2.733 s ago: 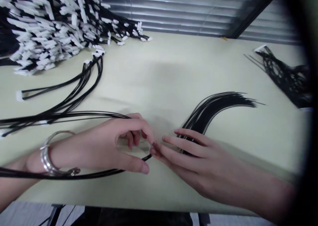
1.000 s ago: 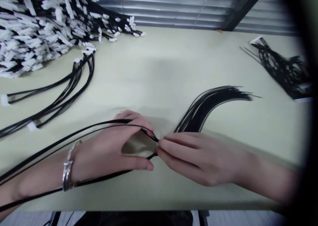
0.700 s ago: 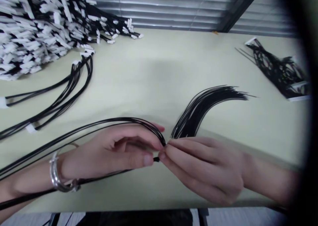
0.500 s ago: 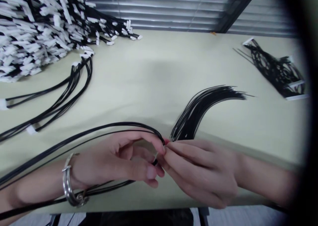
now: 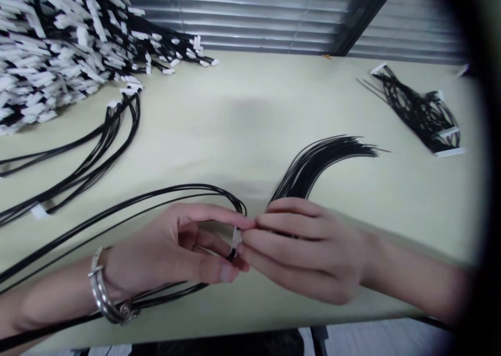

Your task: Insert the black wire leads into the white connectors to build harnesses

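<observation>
My left hand (image 5: 168,249), with metal bangles at the wrist, grips a small white connector (image 5: 236,236) between its fingers. Black wires (image 5: 156,190) run from the connector back over and under the left forearm. Close against the connector, the fingertips of my right hand (image 5: 309,249) are pinched together. Whatever lies between those fingertips is hidden or too small to make out. Behind the right hand, a bundle of loose black wires (image 5: 321,163) curves away to the right, its near ends covered by the fingers.
A large heap of black cables with white connectors (image 5: 50,58) fills the back left. Several assembled cables (image 5: 125,131) lie before it. At the far right rests a tangled wire harness (image 5: 418,108) with white connectors. Window blinds (image 5: 250,14) stand behind the table.
Both hands have shifted slightly left in view, and the white connector shows more clearly between them. My right hand now covers the near ends of the loose wire bundle.
</observation>
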Demonstrator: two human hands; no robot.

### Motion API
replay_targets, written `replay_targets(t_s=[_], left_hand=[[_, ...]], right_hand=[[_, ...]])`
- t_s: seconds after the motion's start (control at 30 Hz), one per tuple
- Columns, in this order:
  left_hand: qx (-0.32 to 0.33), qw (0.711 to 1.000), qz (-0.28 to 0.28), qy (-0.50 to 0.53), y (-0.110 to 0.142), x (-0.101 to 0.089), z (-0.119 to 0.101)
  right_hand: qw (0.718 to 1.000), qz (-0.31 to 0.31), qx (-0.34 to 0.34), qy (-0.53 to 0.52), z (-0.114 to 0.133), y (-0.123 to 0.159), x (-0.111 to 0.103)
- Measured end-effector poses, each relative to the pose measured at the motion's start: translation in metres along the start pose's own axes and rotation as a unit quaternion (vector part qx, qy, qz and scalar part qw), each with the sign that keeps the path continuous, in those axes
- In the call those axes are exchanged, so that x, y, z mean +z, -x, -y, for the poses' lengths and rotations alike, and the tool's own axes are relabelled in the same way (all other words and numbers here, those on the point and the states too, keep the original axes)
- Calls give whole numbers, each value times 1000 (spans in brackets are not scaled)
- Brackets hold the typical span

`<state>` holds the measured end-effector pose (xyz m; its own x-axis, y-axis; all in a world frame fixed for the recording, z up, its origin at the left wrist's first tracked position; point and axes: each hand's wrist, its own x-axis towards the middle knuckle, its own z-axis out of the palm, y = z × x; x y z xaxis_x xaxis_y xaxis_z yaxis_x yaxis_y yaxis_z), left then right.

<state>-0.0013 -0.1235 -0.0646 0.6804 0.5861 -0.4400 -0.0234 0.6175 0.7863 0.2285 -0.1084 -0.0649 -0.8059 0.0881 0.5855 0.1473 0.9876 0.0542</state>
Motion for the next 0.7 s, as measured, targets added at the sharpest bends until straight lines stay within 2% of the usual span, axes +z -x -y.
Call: replay_targets(t_s=[0.07, 0.13, 0.17, 0.2, 0.27, 0.33, 0.43, 0.5, 0.7], left_hand=[[-14, 1000, -16, -21, 1, 0, -3], [-35, 998, -30, -37, 2, 2, -6], [-44, 998, -35, -41, 2, 3, -8], [-48, 997, -39, -41, 2, 4, -9], [-50, 997, -43, -43, 2, 5, -9], [-49, 996, -55, -51, 2, 5, -9], [-55, 995, -61, -54, 1, 5, -8], [-64, 996, -46, -48, 1, 5, -7], [-54, 997, -29, -45, 2, 6, -6]], right_hand=[[995, -20, 92, -45, -6, 0, -12], [974, -25, 206, -89, -14, 2, -24], [962, -3, 247, -119, -19, 3, -30], [948, 45, 272, -157, -23, 6, -33], [928, 141, 270, -214, -31, 11, -36], [925, 199, 248, -208, -36, 17, -32], [936, 230, 222, -151, -36, 23, -23], [942, 234, 208, -124, -35, 24, -18], [951, 246, 172, -76, -33, 23, -19]])
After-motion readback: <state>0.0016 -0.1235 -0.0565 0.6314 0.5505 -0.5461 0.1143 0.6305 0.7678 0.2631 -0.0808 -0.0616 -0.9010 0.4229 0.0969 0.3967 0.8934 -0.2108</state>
